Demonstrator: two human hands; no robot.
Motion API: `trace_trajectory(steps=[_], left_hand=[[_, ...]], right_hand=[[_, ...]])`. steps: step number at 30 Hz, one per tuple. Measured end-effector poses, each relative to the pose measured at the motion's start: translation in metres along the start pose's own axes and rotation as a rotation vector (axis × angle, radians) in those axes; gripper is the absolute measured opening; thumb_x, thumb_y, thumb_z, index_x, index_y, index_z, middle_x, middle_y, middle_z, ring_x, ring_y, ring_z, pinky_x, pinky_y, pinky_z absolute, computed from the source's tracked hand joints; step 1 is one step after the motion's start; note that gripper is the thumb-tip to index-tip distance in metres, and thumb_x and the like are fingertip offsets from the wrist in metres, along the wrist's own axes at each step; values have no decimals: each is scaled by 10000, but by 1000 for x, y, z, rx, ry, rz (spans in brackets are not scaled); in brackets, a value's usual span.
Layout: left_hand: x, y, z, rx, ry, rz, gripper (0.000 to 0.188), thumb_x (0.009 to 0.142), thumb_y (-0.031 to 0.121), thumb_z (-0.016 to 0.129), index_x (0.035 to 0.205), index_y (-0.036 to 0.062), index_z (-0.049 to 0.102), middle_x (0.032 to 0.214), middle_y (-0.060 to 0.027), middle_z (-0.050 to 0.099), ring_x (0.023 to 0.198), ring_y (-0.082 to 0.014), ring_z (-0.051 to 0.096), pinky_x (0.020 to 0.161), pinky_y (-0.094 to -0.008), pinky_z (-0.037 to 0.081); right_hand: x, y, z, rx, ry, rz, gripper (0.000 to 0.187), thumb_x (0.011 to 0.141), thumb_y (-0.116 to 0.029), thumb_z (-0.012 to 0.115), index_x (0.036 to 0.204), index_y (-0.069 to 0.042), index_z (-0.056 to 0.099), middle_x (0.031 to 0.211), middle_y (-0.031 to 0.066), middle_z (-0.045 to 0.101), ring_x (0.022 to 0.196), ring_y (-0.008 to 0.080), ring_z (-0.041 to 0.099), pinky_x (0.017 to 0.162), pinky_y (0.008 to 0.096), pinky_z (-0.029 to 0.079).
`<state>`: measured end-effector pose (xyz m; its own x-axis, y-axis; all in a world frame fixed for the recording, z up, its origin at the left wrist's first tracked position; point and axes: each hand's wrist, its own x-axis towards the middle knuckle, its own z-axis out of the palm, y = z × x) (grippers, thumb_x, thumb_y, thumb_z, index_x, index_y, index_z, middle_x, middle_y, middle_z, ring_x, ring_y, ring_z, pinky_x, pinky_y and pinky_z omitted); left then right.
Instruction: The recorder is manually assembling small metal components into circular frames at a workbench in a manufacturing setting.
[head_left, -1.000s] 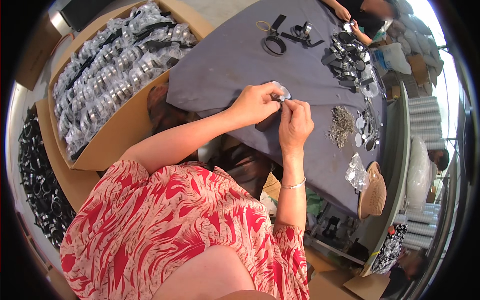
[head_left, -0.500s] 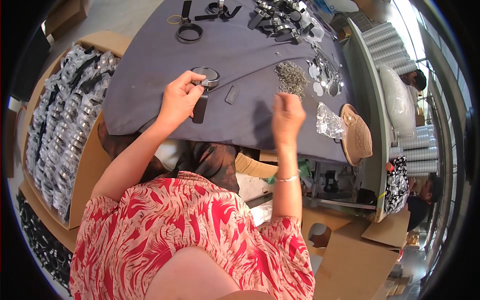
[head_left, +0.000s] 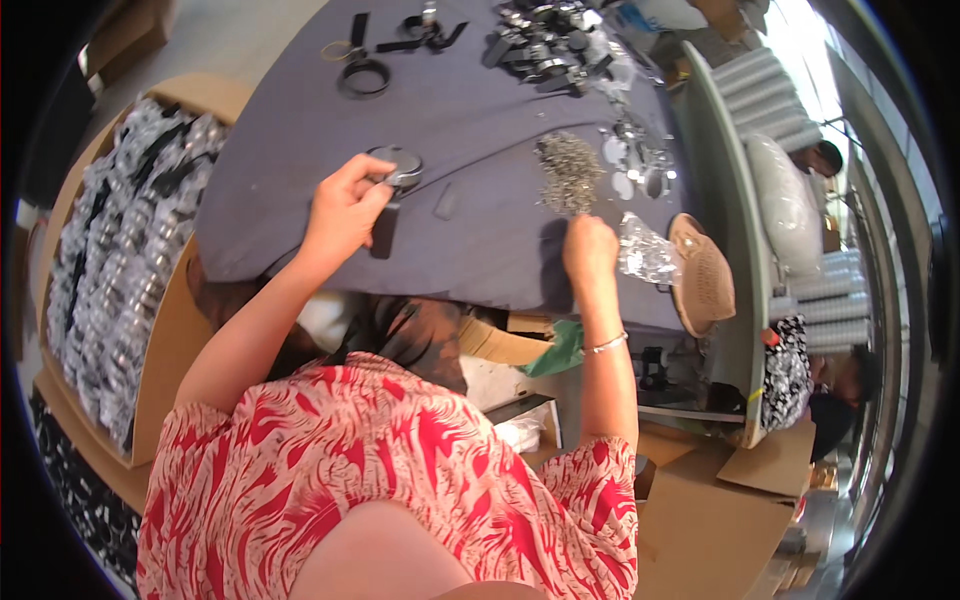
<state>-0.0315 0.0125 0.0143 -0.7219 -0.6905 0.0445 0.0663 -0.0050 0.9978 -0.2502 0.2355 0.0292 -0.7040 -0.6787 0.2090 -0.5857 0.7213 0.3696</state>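
On the dark grey cloth, my left hand (head_left: 343,205) pinches a watch-like piece (head_left: 403,165) with a round, silver-rimmed case. Its black strap (head_left: 384,232) hangs down beneath my fingers toward me. My right hand (head_left: 591,248) is closed, knuckles up, at the near edge of a heap of tiny metal parts (head_left: 570,172). Whatever its fingertips hold, if anything, is hidden. Between the two hands lies a small dark rectangular piece (head_left: 446,203).
Silver discs (head_left: 622,186), crumpled clear plastic (head_left: 648,250) and a straw hat (head_left: 704,275) lie rightward. Strapped pieces pile up (head_left: 545,45) at the back. A black ring (head_left: 364,79) lies far left. A carton (head_left: 170,355) of plastic-wrapped pieces stands left of the table.
My right hand has moved down and slightly right, to the near edge of the metal heap. The left hand keeps its hold on the watch-like piece. The whole view has shifted slightly.
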Motion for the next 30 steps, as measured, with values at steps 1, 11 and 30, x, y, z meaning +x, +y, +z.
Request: trace_trajectory(steps=[1, 11, 30], left_hand=[[0, -3, -2, -18, -1, 3, 152, 819, 33, 520, 958, 36, 581, 562, 25, 472, 414, -40, 404, 343, -222, 356], [0, 1, -1, -78, -37, -8, 126, 823, 37, 516, 941, 34, 559, 527, 15, 462, 394, -45, 410, 345, -226, 337], [2, -2, 4, 69, 1, 92, 145, 825, 31, 494, 954, 69, 548, 536, 32, 484, 412, -32, 431, 343, -214, 360]], right_hand=[[1, -2, -1, -13, -8, -43, 101, 751, -39, 525, 712, -24, 617, 728, 185, 627, 691, 311, 647, 594, 383, 532], [2, 26, -8, 373, 2, -66, 101, 704, -68, 551, 747, 23, 539, 737, 219, 604, 716, 377, 598, 650, 452, 477], [-1, -166, -55, 2201, -122, 163, 48, 836, -11, 573, 848, 31, 554, 698, 53, 581, 567, 108, 564, 523, 227, 497]])
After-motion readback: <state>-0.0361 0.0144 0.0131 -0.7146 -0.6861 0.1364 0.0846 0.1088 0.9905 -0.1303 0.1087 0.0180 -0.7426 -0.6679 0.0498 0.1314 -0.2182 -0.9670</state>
